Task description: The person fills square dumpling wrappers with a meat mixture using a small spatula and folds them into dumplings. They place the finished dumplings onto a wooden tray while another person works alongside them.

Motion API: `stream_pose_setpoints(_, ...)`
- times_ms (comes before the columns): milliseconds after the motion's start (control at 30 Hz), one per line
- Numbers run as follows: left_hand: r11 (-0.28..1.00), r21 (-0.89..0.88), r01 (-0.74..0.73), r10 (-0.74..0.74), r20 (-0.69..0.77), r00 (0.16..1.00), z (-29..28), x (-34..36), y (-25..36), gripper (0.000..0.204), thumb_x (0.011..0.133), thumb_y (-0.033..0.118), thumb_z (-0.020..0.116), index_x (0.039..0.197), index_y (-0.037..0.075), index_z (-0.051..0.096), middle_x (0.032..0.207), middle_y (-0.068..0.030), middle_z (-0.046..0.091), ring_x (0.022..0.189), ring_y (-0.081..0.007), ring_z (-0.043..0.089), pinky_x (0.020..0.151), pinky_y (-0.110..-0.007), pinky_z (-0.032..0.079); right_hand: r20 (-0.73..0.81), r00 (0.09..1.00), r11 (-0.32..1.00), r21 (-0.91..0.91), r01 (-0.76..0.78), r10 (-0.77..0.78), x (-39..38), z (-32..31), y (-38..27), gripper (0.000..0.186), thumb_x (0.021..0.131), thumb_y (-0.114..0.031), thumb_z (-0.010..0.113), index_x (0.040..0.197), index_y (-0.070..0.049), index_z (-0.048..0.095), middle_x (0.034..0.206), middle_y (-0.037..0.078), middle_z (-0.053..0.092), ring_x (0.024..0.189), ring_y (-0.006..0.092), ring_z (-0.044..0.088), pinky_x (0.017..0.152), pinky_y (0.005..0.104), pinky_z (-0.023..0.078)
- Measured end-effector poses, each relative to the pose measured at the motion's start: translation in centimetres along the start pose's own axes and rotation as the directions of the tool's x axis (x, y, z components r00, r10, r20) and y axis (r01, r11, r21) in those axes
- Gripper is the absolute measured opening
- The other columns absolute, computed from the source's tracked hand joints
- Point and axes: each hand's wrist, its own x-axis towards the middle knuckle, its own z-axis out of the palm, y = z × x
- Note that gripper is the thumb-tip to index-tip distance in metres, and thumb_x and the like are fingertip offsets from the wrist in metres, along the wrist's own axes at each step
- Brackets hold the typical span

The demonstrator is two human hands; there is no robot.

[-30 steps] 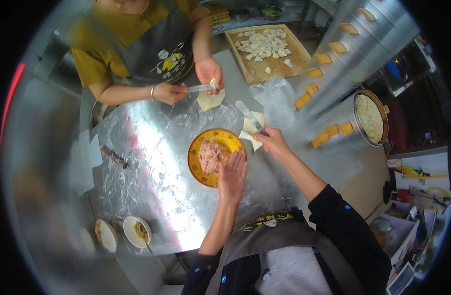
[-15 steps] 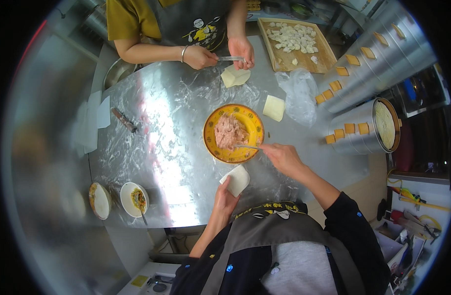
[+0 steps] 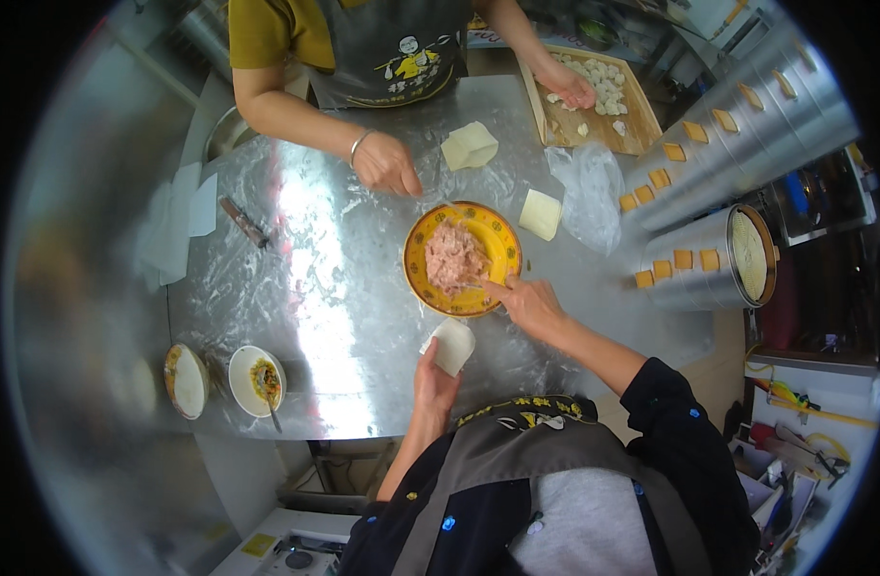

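My left hand (image 3: 436, 386) holds a pale square wrapper (image 3: 452, 346) just below the yellow patterned bowl (image 3: 416, 278) of pink minced filling (image 3: 453, 255). My right hand (image 3: 525, 300) is closed on the handle of a thin flat spatula (image 3: 471, 286), its blade in the filling at the bowl's lower edge. A co-worker's hand (image 3: 386, 165) holds another thin tool over the bowl's upper rim; their other hand (image 3: 571, 88) is at a wooden board (image 3: 635, 135) with small wrapped dumplings (image 3: 603, 86). Two small stacks of wrappers (image 3: 469, 145) (image 3: 540, 214) lie beside the bowl.
The steel table (image 3: 229, 298) also holds a dark-handled tool (image 3: 243, 222), white paper sheets (image 3: 176, 230), two small bowls (image 3: 256, 381) (image 3: 186, 381) at lower left and a crumpled clear bag (image 3: 584, 197). Tall stacked steamers (image 3: 737, 106) and a shorter stack (image 3: 699, 278) stand at the right.
My left hand left the filling bowl and came down to hold a wrapper. My right hand moved the spatula into the filling. The co-worker's hands separated, one toward the bowl, one to the board.
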Motion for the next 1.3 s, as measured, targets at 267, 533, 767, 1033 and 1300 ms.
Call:
stream_pose_setpoints(267,0.998,-0.063,-0.014,0.014,0.005,1.000,0.2,0.1,0.3,0.034,0.087,0.025,0.054,0.114,0.004,0.053,0.112,-0.0060,0.059,0.104,-0.0210,0.055,0.092,-0.033,0.039,0.129,0.989,0.994,-0.073,0.080,-0.070,1.4,0.0,-0.1,0.041,0.075,-0.005,0.050,0.113,-0.017,0.060,0.076,0.013,0.058,0.058,0.0284,0.059,0.048,0.0393,0.046)
stream_pose_setpoints(533,0.997,-0.074,-0.019,0.018,-0.009,1.000,0.0,0.4,0.1,0.032,0.087,0.024,0.054,0.113,0.004,0.054,0.111,-0.0061,0.059,0.103,-0.0214,0.055,0.092,-0.033,0.040,0.019,0.996,0.994,-0.064,-0.083,0.085,0.1,1.5,0.7,0.029,0.079,-0.007,0.050,0.104,-0.012,0.064,0.072,0.014,0.059,0.056,0.0309,0.059,0.049,0.0406,0.046)
stream_pose_setpoints(767,0.999,-0.051,-0.007,0.008,0.016,1.000,-0.3,0.6,0.4,0.035,0.088,0.026,0.053,0.116,0.006,0.052,0.114,-0.0055,0.058,0.107,-0.0204,0.053,0.091,-0.033,0.039,0.200,0.969,0.920,0.332,-0.208,0.147,-0.9,0.7,-0.5,0.024,0.085,-0.010,0.051,0.105,-0.007,0.064,0.070,0.018,0.061,0.061,0.0275,0.061,0.053,0.0347,0.046)
stream_pose_setpoints(1033,0.997,-0.065,-0.033,0.033,0.004,0.999,-0.4,0.5,0.5,0.035,0.087,0.025,0.054,0.116,0.005,0.051,0.115,-0.0056,0.057,0.107,-0.0212,0.053,0.092,-0.034,0.038,-0.009,0.965,0.775,0.598,-0.205,0.261,-1.0,1.8,1.0,0.025,0.085,-0.008,0.051,0.106,-0.007,0.063,0.073,0.018,0.062,0.063,0.0250,0.062,0.058,0.0323,0.047)
stream_pose_setpoints(1300,0.998,-0.062,-0.018,0.019,0.010,1.000,-0.3,0.5,0.6,0.036,0.087,0.026,0.054,0.116,0.006,0.052,0.115,-0.0046,0.057,0.106,-0.0203,0.053,0.092,-0.033,0.038,0.155,0.960,0.972,-0.006,-0.233,0.231,0.2,1.3,-2.6,0.031,0.080,-0.003,0.048,0.107,-0.010,0.062,0.075,0.019,0.061,0.065,0.0303,0.062,0.055,0.0401,0.048)
